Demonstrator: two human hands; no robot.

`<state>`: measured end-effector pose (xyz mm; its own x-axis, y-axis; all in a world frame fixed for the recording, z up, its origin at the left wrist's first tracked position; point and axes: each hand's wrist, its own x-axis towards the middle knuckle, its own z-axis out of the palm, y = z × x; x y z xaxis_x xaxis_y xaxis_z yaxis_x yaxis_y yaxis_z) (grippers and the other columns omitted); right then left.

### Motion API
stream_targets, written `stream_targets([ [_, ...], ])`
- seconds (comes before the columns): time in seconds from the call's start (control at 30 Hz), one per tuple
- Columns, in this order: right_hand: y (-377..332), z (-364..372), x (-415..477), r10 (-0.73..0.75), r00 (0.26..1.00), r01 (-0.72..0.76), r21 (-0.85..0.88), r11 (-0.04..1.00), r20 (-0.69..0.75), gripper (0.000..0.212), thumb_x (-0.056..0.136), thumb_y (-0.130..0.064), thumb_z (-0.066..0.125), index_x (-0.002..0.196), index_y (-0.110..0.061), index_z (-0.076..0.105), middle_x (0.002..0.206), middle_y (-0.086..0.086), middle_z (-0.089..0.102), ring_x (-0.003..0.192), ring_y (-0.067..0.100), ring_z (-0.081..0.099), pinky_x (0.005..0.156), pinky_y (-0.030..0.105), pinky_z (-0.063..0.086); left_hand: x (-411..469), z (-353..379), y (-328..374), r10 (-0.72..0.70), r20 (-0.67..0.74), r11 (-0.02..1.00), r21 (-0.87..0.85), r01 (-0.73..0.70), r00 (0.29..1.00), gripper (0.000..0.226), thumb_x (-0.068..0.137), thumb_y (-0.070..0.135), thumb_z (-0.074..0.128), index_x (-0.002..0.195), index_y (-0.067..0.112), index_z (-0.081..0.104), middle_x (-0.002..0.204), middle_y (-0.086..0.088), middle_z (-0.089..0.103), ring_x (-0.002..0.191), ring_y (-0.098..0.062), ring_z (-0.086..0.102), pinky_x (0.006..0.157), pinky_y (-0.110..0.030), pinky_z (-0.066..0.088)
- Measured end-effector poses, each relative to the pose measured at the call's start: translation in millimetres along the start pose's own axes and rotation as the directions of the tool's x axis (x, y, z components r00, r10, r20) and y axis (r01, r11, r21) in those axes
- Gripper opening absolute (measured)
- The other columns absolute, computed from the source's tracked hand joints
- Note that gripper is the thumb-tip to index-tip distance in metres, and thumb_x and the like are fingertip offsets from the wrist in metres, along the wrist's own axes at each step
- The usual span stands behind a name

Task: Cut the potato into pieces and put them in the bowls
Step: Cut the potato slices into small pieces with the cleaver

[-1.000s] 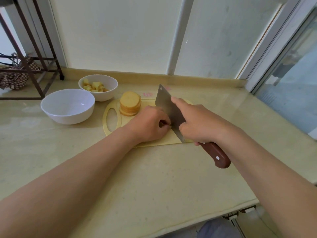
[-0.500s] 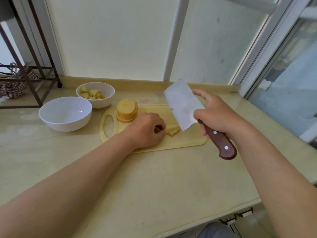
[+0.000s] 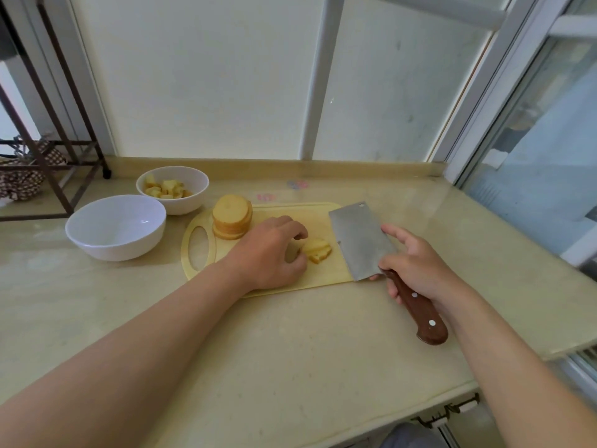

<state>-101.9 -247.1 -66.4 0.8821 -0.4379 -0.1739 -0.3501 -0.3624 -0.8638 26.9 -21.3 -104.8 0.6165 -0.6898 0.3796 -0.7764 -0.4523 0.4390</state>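
A yellow cutting board (image 3: 323, 218) lies on the counter. A stack of round potato slices (image 3: 232, 216) stands at its left end. Cut potato strips (image 3: 318, 249) lie mid-board, and my left hand (image 3: 271, 253) rests curled just left of them, fingertips touching them. My right hand (image 3: 416, 270) holds a cleaver (image 3: 361, 240) by its brown handle, blade flat over the board's right end, fingers partly loosened. A small white bowl (image 3: 193, 182) with potato cubes sits behind the board's left end. A larger empty white bowl (image 3: 116, 226) stands to its left.
A dark metal rack (image 3: 55, 150) with a patterned cloth stands at the far left. A low backsplash and window panes bound the rear; a glass window frame runs along the right. The beige counter's front edge (image 3: 355, 425) is near me.
The cleaver was lifted out of the potato, swung right and came down flat over the board's right end. My left hand uncovered the cut strips.
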Motion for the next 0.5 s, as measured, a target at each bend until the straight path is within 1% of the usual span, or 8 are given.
stream_targets([
  [0.1,0,2,3,0.007,0.999,-0.006,-0.023,1.0,0.043,0.073,0.092,0.005,0.053,0.148,-0.042,0.041,0.073,0.013,0.07,0.043,0.021,0.055,0.041,0.028,0.046,0,-1,0,-0.021,0.017,0.999,0.036,0.021,1.0,0.05,0.077,0.044,0.054,0.118,0.016,0.062,0.112,0.002,0.062,0.103,-0.018,0.056,0.09,-0.033,0.047],
  [0.17,-2,5,1,0.011,0.997,-0.007,-0.055,0.998,0.079,0.071,0.094,0.003,0.053,0.145,-0.045,0.041,0.08,0.016,0.066,0.046,0.021,0.055,0.043,0.029,0.047,1,-1,-1,-0.043,0.029,0.999,0.031,0.042,0.999,0.047,0.077,0.043,0.057,0.116,0.018,0.063,0.107,0.005,0.064,0.1,-0.017,0.057,0.089,-0.036,0.049],
  [0.23,-5,9,-1,-0.006,0.994,0.018,-0.109,0.994,0.109,0.07,0.095,0.001,0.051,0.149,-0.042,0.04,0.082,0.013,0.063,0.046,0.018,0.055,0.042,0.026,0.045,2,0,-3,-0.064,0.03,0.998,-0.001,0.064,0.998,0.039,0.079,0.039,0.063,0.113,0.019,0.065,0.1,0.008,0.065,0.095,-0.015,0.058,0.086,-0.037,0.051],
  [0.3,-11,15,-5,-0.033,0.992,0.054,-0.173,0.983,0.124,0.068,0.095,0.001,0.049,0.152,-0.036,0.039,0.084,0.009,0.062,0.042,0.009,0.056,0.037,0.02,0.039,2,1,-3,-0.083,0.015,0.995,-0.056,0.084,0.996,0.034,0.081,0.032,0.07,0.113,0.019,0.067,0.097,0.009,0.067,0.093,-0.013,0.06,0.086,-0.035,0.052],
  [0.33,-14,19,-7,-0.044,0.99,0.07,-0.197,0.978,0.134,0.068,0.095,0.001,0.048,0.151,-0.036,0.039,0.085,0.007,0.062,0.041,0.007,0.055,0.036,0.018,0.036,3,1,-2,-0.085,0.006,0.994,-0.074,0.085,0.996,0.032,0.082,0.029,0.072,0.112,0.018,0.069,0.097,0.008,0.069,0.092,-0.012,0.061,0.086,-0.033,0.052],
  [0.37,-17,24,-9,-0.055,0.987,0.087,-0.212,0.973,0.149,0.067,0.095,0.0,0.048,0.148,-0.039,0.04,0.085,0.006,0.062,0.04,0.006,0.056,0.035,0.017,0.035,3,1,-2,-0.085,-0.001,0.993,-0.085,0.085,0.996,0.03,0.082,0.027,0.073,0.111,0.018,0.07,0.097,0.007,0.07,0.091,-0.011,0.062,0.084,-0.029,0.051],
  [0.43,-22,34,-12,-0.075,0.979,0.119,-0.232,0.965,0.189,0.062,0.095,-0.003,0.048,0.136,-0.048,0.039,0.085,0.002,0.062,0.04,0.004,0.056,0.036,0.016,0.035,4,2,-2,-0.083,-0.013,0.99,-0.112,0.081,0.996,0.028,0.083,0.026,0.076,0.109,0.017,0.072,0.095,0.006,0.071,0.085,-0.009,0.062,0.078,-0.022,0.049],
  [0.5,-25,40,-13,-0.083,0.976,0.133,-0.25,0.959,0.201,0.059,0.095,-0.006,0.049,0.128,-0.052,0.034,0.085,0.0,0.062,0.041,0.003,0.057,0.036,0.017,0.035,4,2,-3,-0.078,-0.031,0.988,-0.136,0.073,0.996,0.025,0.082,0.024,0.078,0.106,0.018,0.074,0.09,0.006,0.071,0.079,-0.01,0.061,0.074,-0.022,0.049],
])
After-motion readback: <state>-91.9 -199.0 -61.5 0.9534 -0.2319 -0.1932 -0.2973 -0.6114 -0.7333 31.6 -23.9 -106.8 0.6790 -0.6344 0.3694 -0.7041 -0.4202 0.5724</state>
